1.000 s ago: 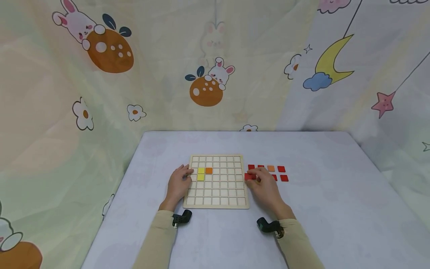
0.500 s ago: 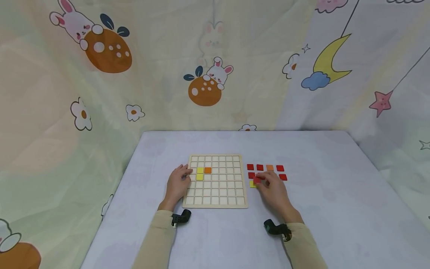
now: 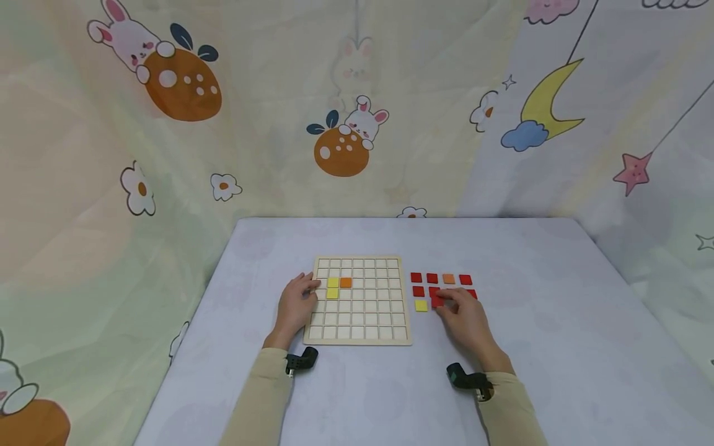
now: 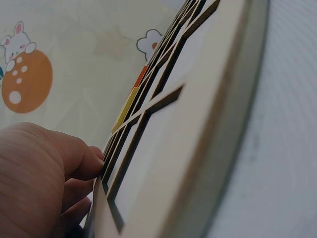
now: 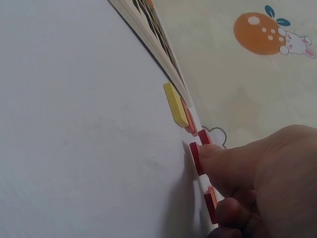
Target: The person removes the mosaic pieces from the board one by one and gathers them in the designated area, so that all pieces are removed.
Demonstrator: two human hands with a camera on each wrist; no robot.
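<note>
A pale wooden grid board (image 3: 379, 344) lies flat on the table. Two yellow tiles (image 3: 333, 293) and one orange tile (image 3: 346, 283) sit in its cells, toward the upper left. My left hand (image 3: 294, 306) holds the board's left edge, fingertips at the rim. To the right of the board, my right hand (image 3: 465, 319) pinches a red square tile (image 3: 437, 302) between thumb and fingers, low among the loose tiles. The right wrist view shows the thumb against this red tile (image 5: 196, 157). A loose yellow tile (image 3: 421, 305) lies between that hand and the board.
Rows of loose tiles lie right of the board: several red tiles (image 3: 416, 277) and an orange tile (image 3: 449, 279). The right fingers partly hide some of them. Behind the white table (image 3: 368, 396) hangs a cartoon-printed cloth (image 3: 268, 124).
My right hand has moved right, away from the board's edge, with the red tile in its fingers, uncovering the loose yellow tile. My left hand has stayed at the board's edge.
</note>
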